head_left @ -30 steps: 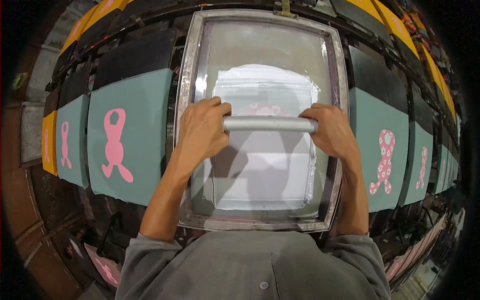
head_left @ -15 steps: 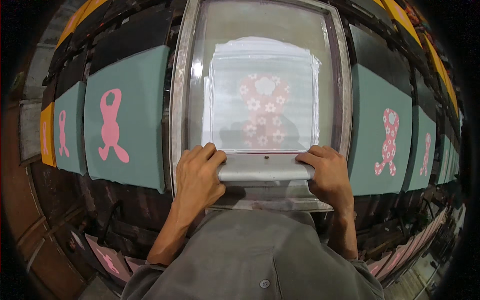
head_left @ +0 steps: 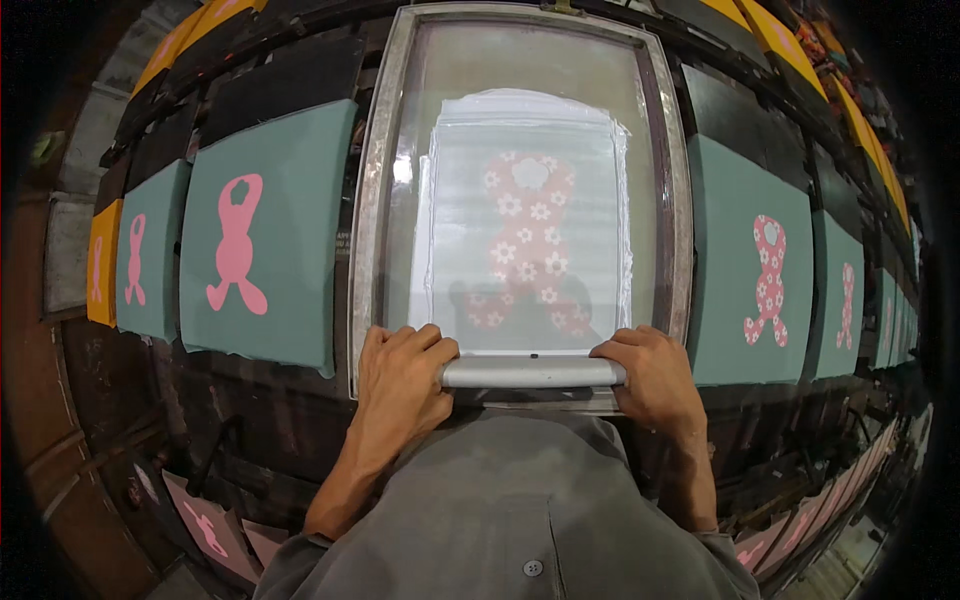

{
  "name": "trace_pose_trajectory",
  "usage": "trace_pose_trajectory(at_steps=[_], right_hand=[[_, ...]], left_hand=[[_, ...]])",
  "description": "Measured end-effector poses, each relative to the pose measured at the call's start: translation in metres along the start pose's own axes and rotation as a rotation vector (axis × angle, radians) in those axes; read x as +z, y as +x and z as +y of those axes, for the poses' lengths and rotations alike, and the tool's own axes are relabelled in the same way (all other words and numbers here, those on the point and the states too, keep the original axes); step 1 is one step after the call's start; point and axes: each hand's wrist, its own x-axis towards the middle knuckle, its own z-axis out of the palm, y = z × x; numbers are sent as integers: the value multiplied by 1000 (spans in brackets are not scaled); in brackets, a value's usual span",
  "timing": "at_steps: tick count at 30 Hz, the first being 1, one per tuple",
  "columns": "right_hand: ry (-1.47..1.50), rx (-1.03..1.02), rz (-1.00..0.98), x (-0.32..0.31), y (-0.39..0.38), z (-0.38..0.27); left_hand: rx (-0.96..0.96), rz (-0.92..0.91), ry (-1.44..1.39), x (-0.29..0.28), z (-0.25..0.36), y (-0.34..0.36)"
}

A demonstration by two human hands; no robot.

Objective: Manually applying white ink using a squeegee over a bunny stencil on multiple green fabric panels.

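Currently, your left hand (head_left: pixel 405 388) is clamped around the left end of one squeegee (head_left: pixel 533 373), which bridges the space between your two hands, at the near end of one metal-framed printing screen (head_left: pixel 375 200). It's a straight, smooth, silver-grey bar. Your right hand (head_left: pixel 657 385) grips its right end.

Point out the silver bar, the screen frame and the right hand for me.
Silver bar (head_left: pixel 533 374): head view, middle of its length.
Screen frame (head_left: pixel 378 205): head view, its left rail.
Right hand (head_left: pixel 655 383): head view, back of the hand.
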Motion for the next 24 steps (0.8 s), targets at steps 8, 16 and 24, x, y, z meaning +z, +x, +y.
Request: trace_pose_trajectory(at_steps=[8,16,24], right_hand=[[-60,-72,192,-66,49,-4],[-122,-114,252,-110,121,18],[-221,-20,322,-53,206,91]], left_hand=[[139,188,101,-55,-1,59],[209,330,164,-79,-24,135],[204,357,154,-21,-83,227]])
